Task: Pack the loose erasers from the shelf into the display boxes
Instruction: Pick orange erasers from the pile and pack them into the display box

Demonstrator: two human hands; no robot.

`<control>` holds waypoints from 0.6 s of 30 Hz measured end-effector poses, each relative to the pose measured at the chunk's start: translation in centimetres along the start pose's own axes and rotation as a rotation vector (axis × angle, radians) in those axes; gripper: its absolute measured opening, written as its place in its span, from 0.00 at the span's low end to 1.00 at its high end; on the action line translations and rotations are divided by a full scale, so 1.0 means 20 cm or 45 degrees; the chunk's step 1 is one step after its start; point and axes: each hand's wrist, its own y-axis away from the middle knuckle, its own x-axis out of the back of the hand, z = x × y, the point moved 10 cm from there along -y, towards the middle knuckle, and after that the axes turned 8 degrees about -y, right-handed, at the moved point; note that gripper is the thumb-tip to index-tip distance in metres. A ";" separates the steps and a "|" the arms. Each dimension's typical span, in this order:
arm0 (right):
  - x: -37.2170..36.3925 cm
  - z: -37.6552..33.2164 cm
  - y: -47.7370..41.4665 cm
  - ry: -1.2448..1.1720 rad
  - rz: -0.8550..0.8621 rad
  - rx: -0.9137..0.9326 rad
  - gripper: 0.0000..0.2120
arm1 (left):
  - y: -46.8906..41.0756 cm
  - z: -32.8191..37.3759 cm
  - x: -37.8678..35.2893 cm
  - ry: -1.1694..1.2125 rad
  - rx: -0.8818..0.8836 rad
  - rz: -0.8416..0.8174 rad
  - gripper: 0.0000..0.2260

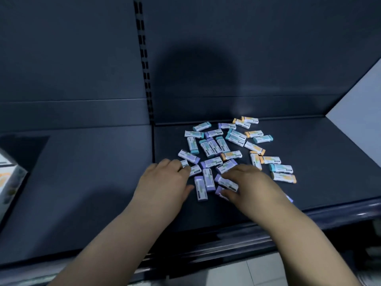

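Note:
Several loose erasers (231, 145) in white sleeves with purple, teal or orange ends lie scattered on the dark shelf (321, 153). My left hand (165, 178) rests palm down at the pile's near left edge, its fingertips on a white eraser (194, 169). My right hand (249, 182) lies over the pile's near side, with its fingers closed around a purple-ended eraser (225, 182); another purple one (219, 191) pokes out under the thumb. A white display box (8, 180) shows partly at the far left edge.
The shelf's back panel (247, 69) rises right behind the pile, and a slotted upright (144, 58) divides two bays. A pale side wall (362, 112) closes the right end. The shelf's front lip (226, 240) runs under my forearms.

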 end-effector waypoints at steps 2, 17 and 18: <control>0.03 0.08 0.00 0.012 0.032 -0.049 0.17 | -0.04 0.06 0.01 0.010 -0.031 -0.028 0.19; 0.33 0.90 -0.13 -0.040 0.089 -0.082 0.17 | -0.46 0.62 -0.11 0.052 0.081 -0.091 0.18; 0.34 0.93 -0.14 -0.033 0.070 -0.060 0.18 | -0.48 0.64 -0.11 0.064 0.103 -0.069 0.17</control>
